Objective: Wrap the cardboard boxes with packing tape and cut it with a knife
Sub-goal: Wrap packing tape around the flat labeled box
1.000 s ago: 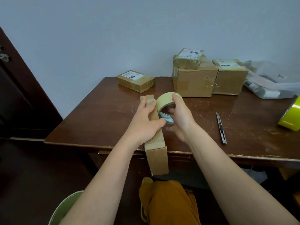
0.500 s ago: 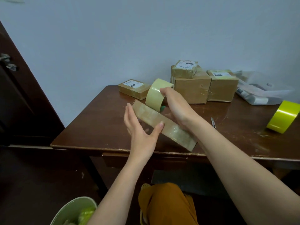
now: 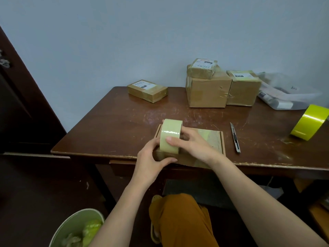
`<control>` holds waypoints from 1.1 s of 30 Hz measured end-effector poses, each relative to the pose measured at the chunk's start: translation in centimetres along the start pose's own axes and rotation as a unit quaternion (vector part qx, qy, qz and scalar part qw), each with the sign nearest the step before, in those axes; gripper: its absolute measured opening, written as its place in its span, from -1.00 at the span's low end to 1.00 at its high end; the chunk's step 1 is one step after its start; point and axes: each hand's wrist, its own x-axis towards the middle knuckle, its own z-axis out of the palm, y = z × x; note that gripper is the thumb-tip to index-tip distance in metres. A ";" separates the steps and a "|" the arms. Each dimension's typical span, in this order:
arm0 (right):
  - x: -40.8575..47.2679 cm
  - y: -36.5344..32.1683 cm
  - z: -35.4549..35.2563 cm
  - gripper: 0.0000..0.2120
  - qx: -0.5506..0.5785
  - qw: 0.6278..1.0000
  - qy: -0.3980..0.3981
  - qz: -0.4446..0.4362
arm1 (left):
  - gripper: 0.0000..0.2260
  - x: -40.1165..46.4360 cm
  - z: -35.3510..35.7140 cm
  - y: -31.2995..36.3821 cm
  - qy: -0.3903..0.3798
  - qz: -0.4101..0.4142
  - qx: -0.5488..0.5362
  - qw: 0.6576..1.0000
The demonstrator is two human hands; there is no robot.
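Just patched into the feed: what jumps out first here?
Both hands meet at the table's near edge: the right hand grips a pale tape roll standing on a flat cardboard box, the left hand steadying it. A knife lies just right; a bright yellow roll sits far right.

We're looking at a plain room at home, set up for packing parcels: a scratched wooden table (image 3: pixel 124 122) against a bare pale wall (image 3: pixel 142 41), taped, labelled boxes (image 3: pixel 208 91) at the back, a yellow tape roll (image 3: pixel 309 122), a dark door (image 3: pixel 21 104), and a bin (image 3: pixel 78 229) on the floor.
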 end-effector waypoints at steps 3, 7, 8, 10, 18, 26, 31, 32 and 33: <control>0.3 0.2 -0.1 -0.66 0.051 0.999 0.003 -0.005 | -0.46 0.1 -0.1 -0.2 0.011 0.031 -0.002 0.999; 0.7 0.7 -0.2 -0.69 0.146 0.988 -0.014 -0.053 | -0.47 0.2 0.1 -0.6 0.015 0.048 0.010 0.999; 0.8 0.8 -0.3 -0.66 0.156 0.986 -0.010 -0.061 | -0.45 0.1 0.1 -0.6 0.017 0.050 0.016 0.998; 1.4 0.8 -0.6 -0.63 0.155 0.985 -0.005 -0.078 | -0.41 -0.1 0.3 -0.6 0.026 0.051 0.031 0.998; 3.8 1.5 -1.2 -0.81 0.131 0.988 0.009 -0.077 | -0.54 -1.2 0.5 0.3 0.058 0.073 0.116 0.989; 4.4 2.3 -1.6 -0.79 0.186 0.980 0.040 -0.057 | -0.66 2.6 -0.7 3.0 0.013 0.031 0.144 0.989; 3.8 1.8 -1.3 -0.80 0.178 0.979 0.075 -0.063 | -0.75 4.5 -0.6 3.6 -0.052 -0.034 0.058 0.996; 3.6 1.7 -1.4 -0.75 0.163 0.980 0.097 -0.066 | -0.79 4.6 -0.6 3.5 -0.057 -0.041 0.050 0.996; 3.2 1.7 -1.9 -0.69 0.108 0.983 0.128 -0.069 | -0.82 4.7 -0.5 3.5 -0.057 -0.044 0.052 0.996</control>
